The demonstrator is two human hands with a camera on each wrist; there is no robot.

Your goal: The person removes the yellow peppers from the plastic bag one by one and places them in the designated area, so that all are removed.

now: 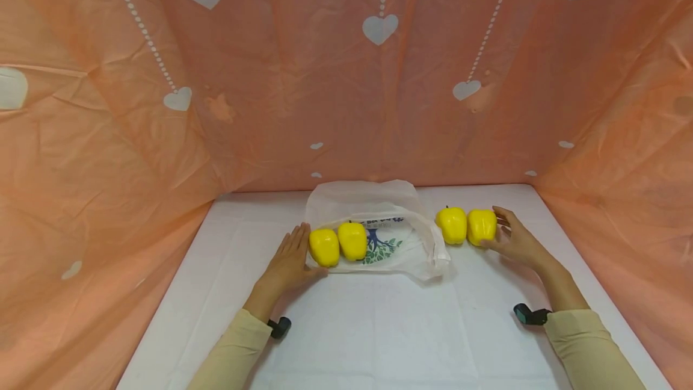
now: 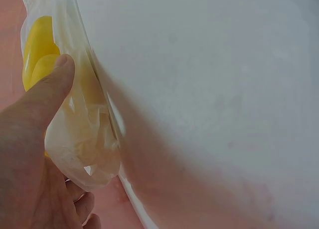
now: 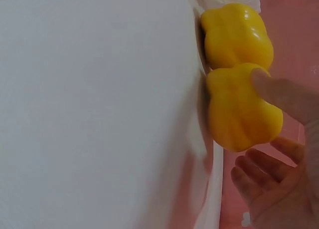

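Observation:
Two yellow bell peppers lie on the left part of a translucent white plastic bag (image 1: 417, 251) with a printed tree, the outer pepper (image 1: 324, 248) beside the inner one (image 1: 352, 241). My left hand (image 1: 289, 262) rests against the left side of the outer pepper, fingers straight and thumb along the bag's near edge. Bag film partly covers the yellow in the left wrist view. Right of the bag sit two more yellow peppers, one (image 1: 452, 225) next to another (image 1: 481, 227). Around the right side of the last one is my right hand (image 1: 517, 242), its thumb against the pepper (image 3: 244, 109) and its fingers loosely bent.
A white cloth (image 1: 379, 330) covers the table. Peach-coloured curtains (image 1: 335, 89) with white hearts enclose it at the back and both sides. The bag's crumpled mouth (image 1: 438, 257) faces the right-hand peppers.

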